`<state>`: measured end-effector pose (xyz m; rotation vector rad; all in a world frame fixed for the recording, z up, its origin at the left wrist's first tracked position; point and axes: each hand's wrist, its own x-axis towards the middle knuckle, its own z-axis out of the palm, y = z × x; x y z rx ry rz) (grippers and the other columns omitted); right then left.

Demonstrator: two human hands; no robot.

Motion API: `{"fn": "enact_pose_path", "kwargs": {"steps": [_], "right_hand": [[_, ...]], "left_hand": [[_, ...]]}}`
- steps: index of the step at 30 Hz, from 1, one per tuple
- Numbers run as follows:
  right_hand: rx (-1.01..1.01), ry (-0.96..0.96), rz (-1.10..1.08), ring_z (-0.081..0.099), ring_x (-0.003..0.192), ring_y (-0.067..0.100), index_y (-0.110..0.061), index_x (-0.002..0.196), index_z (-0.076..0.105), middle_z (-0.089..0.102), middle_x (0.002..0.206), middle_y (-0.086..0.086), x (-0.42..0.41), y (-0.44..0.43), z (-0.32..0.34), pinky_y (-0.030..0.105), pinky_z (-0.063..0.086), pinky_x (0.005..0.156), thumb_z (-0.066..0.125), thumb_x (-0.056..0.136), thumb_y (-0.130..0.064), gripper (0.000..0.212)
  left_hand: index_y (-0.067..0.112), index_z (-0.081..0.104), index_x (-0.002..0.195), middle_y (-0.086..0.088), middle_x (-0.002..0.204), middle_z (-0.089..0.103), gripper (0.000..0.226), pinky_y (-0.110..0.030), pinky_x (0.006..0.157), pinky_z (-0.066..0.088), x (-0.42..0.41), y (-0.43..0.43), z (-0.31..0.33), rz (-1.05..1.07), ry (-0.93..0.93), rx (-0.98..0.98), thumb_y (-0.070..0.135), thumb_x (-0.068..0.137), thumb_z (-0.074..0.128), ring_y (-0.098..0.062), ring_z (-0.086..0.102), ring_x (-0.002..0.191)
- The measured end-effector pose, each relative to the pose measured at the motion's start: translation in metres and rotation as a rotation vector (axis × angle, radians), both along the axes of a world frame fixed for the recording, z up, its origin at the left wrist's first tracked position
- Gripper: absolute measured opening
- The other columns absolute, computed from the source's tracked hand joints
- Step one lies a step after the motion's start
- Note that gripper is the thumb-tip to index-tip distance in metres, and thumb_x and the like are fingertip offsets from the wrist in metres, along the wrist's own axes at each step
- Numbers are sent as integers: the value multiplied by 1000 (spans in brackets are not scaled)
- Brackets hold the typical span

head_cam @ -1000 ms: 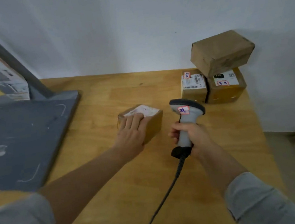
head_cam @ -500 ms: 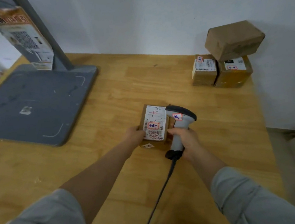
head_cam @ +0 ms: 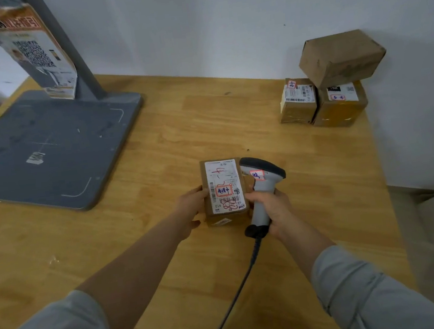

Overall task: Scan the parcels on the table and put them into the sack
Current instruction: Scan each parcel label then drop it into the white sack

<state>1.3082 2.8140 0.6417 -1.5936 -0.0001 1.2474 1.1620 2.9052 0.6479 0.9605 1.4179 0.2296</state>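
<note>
One parcel (head_cam: 224, 188) is sitting between both hands, above the middle of the table (head_cam: 179, 130). A second ago it was lying flat under the left hand; now its white label is facing up. The left hand (head_cam: 191, 208) is curling around the parcel's left side, holding it. The right hand (head_cam: 272, 206) is gripping the grey scanner (head_cam: 262, 178) by its handle, just beside the parcel. Three more parcels (head_cam: 341, 55) are sitting at the far right corner.
</note>
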Motion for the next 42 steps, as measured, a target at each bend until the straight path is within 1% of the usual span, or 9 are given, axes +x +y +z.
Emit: {"fn": "enact_pose_path", "kwargs": {"steps": [5, 11, 13, 17, 20, 25, 30, 36, 42], "right_hand": [[67, 16, 9, 62, 84, 28, -10, 99, 63, 67, 92, 12, -2, -1, 10, 40, 53, 72, 72, 77, -4, 25], [193, -57, 145, 63, 81, 24, -10, 107, 64, 66, 95, 12, -27, -3, 43, 44, 57, 79, 75, 76, -6, 33], [269, 4, 205, 64, 65, 24, -7, 107, 63, 67, 80, 13, -38, -7, 61, 38, 57, 63, 72, 79, -2, 30], [302, -2, 348, 50, 44, 15, -10, 94, 63, 58, 57, 5, -65, -15, 95, 25, 44, 46, 69, 82, -4, 15], [292, -113, 438, 45, 40, 15, -7, 84, 60, 54, 52, 4, -83, -16, 114, 24, 40, 43, 69, 83, -8, 9], [284, -360, 621, 44, 39, 14, -8, 84, 55, 53, 53, 4, -105, -20, 128, 24, 39, 41, 68, 83, -8, 13], [306, -519, 787, 46, 41, 15, -13, 87, 55, 56, 54, 1, -125, -24, 131, 29, 43, 46, 69, 83, -11, 14], [394, -577, 860, 45, 38, 11, -18, 88, 55, 55, 58, 4, -146, -25, 139, 27, 43, 43, 68, 84, -9, 16], [446, -599, 902, 46, 38, 12, -20, 87, 55, 56, 56, 2, -160, -24, 138, 29, 43, 46, 70, 83, -10, 18]], "left_hand": [[41, 48, 131, -12, 115, 66, 55, -38, 79, 48, -22, 10, 20, -104, -226, -43, 13, 86, 64, -27, 61, 106], [15, 50, 135, -12, 112, 68, 69, -33, 73, 48, -55, 37, 53, 44, -204, 94, 6, 71, 75, -21, 63, 99], [3, 47, 137, -14, 113, 67, 75, -32, 75, 49, -72, 41, 64, 85, -182, 145, 8, 68, 77, -21, 65, 98], [-2, 47, 135, -15, 112, 67, 65, -38, 94, 48, -103, 39, 83, 157, -167, 259, 4, 76, 74, -24, 64, 102], [5, 62, 115, -12, 108, 70, 38, -40, 99, 45, -125, 33, 96, 145, -148, 299, 7, 79, 73, -26, 63, 107], [3, 66, 97, -8, 77, 73, 20, -27, 63, 57, -158, 28, 117, 182, -59, 370, 13, 81, 73, -18, 70, 70], [4, 65, 93, -15, 93, 71, 30, -38, 82, 57, -196, 29, 134, 188, 51, 438, 20, 73, 81, -25, 70, 84], [1, 66, 103, -12, 90, 72, 45, -33, 75, 58, -229, 21, 142, 208, 105, 467, 23, 69, 84, -22, 71, 80], [6, 64, 87, -10, 85, 72, 31, -37, 83, 57, -247, 10, 143, 278, 114, 475, 23, 69, 84, -21, 71, 79]]}}
